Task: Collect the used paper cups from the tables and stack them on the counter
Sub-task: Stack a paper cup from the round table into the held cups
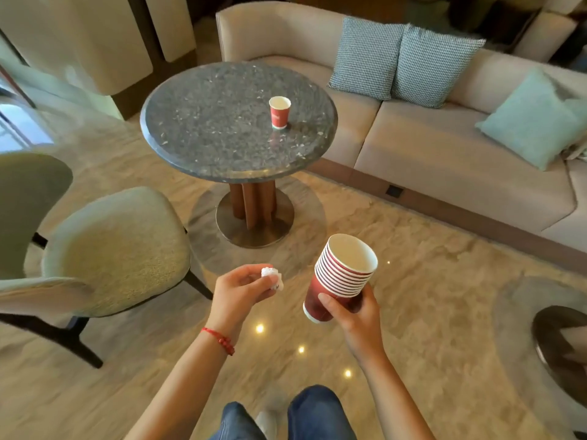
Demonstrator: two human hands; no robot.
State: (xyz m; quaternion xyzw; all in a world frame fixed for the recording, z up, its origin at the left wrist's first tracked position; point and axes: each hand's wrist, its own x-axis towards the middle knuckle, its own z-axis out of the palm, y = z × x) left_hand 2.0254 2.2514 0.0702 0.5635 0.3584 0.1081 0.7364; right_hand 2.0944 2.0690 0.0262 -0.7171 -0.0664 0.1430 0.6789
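A single red paper cup (280,112) stands upright on the round dark stone table (206,128), right of its middle. My right hand (352,309) grips a tilted stack of several nested red cups (341,274) low in the view, well short of the table. My left hand (239,289) pinches a crumpled white tissue (272,277) just left of the stack. Both hands are apart from the table and the lone cup.
A beige sofa (444,147) with cushions runs behind and right of the table. A padded chair (117,249) stands at the left, another chair back (28,204) beside it. A dark round table edge (559,344) shows at the right. Glossy floor lies between me and the table.
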